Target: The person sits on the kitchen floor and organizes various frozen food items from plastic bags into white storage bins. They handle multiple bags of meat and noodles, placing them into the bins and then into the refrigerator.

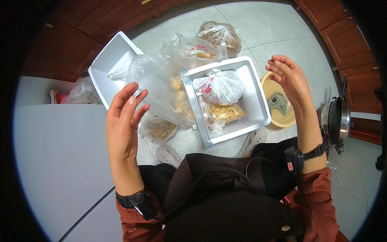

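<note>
Both my hands are raised with nothing in them. My left hand [125, 127], fingers apart and curved, is over the left side near a large clear plastic bag [151, 81] with pale lumps inside. My right hand [288, 78] hovers at the right, above the rim of a yellow plastic basin [285, 122] that holds a wet greyish cloth [278, 104]. Between them on the floor stands a white refrigerator drawer [252, 90] with a clear front edge. In it lie a knotted white plastic bag [223, 87] with red print and a bag of yellow strips [226, 112].
A second white drawer [104, 60] lies tilted at the left. Filled plastic bags [220, 37] sit behind the near drawer, another bag [158, 128] in front at left. Pans [335, 121] stand at right, a pale refrigerator door [63, 157] at left, brown cabinets [344, 39] around.
</note>
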Tool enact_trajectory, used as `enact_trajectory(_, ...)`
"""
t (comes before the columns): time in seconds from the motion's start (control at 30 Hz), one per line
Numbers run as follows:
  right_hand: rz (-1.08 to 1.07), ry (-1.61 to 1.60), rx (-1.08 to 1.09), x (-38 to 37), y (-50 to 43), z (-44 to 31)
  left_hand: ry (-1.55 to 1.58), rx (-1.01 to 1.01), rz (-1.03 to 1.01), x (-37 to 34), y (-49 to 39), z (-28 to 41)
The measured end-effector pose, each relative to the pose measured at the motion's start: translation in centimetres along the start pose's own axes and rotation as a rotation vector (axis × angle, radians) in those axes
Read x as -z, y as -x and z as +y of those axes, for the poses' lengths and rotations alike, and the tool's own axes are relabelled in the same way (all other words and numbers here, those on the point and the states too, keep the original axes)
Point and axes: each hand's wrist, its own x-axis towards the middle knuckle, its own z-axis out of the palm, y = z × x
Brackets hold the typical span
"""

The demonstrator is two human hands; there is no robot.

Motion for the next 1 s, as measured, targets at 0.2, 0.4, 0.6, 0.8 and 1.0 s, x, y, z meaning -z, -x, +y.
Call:
enact_trajectory(0.2, -0.045, -0.02, 0.014, 0.7, -0.9, 0.1, -0.026, -0.059, 0.062, 0.9, 4.2, -0.3)
enact_trajectory(0.4, -0.196, 0.153, 0.031, 1.3, 1.3, 2.0, -0.107, -0.096, 0.159, 1.2, 5.2, -0.8)
enact_trajectory(0.6, -0.616, 0.894, 0.014, 0.9, 0.7, 9.9, -0.093, -0.141, 0.083, 0.5, 5.2, -1.1)
enact_trajectory(0.8, -0.748, 1.398, 0.283, -4.2, 2.3, 17.6, -0.106, -0.161, 0.086, 0.7, 5.4, -0.6)
enact_trajectory(1.0, -0.652, 1.655, 0.221, -8.0, 2.3, 19.9, -0.16, -0.168, 0.096, 1.1, 5.2, -0.5)
